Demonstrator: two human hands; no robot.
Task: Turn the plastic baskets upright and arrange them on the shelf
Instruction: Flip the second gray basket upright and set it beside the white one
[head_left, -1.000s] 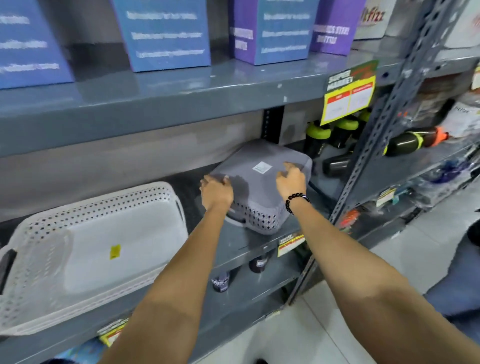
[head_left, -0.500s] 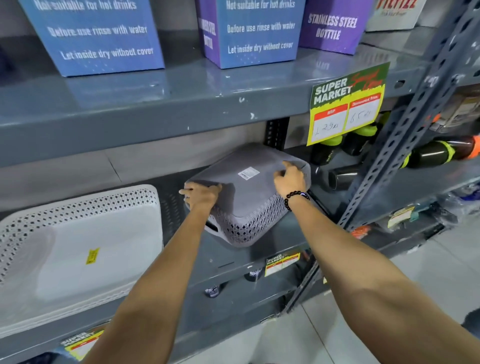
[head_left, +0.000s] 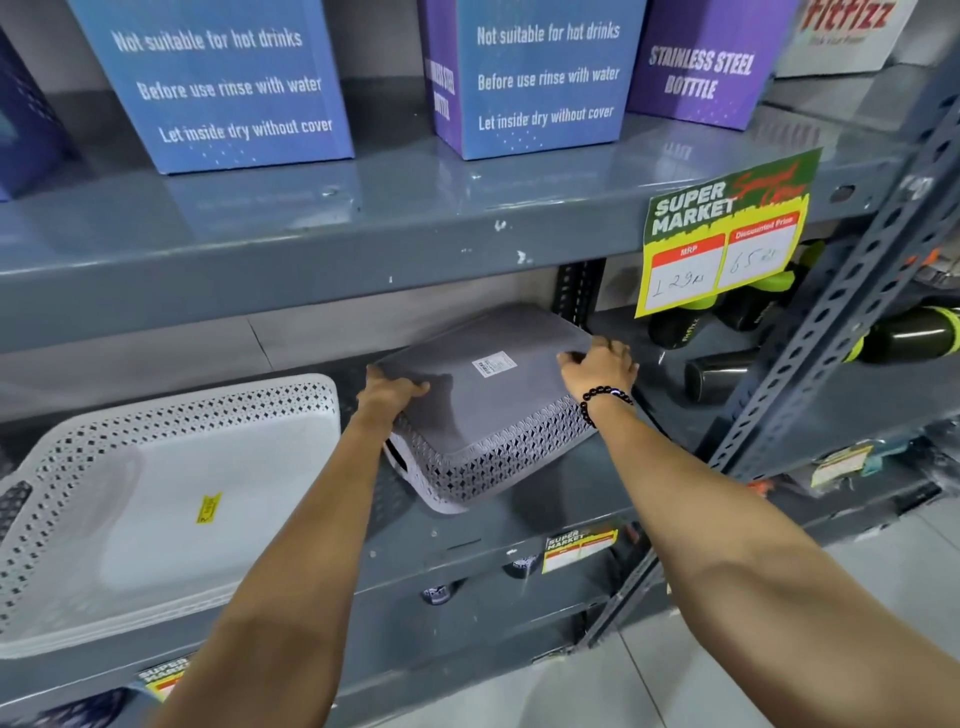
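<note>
A grey plastic basket (head_left: 483, 410) lies upside down on the middle shelf (head_left: 519, 525), its flat base with a white sticker facing up and its front corner tilted toward me. My left hand (head_left: 389, 392) grips its left edge. My right hand (head_left: 597, 369), with a black bead bracelet at the wrist, grips its right edge. To the left, a white perforated basket (head_left: 156, 499) also lies upside down on the same shelf, a yellow sticker on its base.
The upper shelf (head_left: 363, 234) hangs low over the baskets and carries blue and purple boxes (head_left: 524, 78). A supermarket price tag (head_left: 722, 244) hangs from it. Black bottles with green caps (head_left: 727, 343) lie right of the grey basket, behind a slanted perforated post (head_left: 810, 353).
My left hand slid from the basket's top to its left edge, and the grey basket's left side has lifted slightly. The camera moved closer and to the right.
</note>
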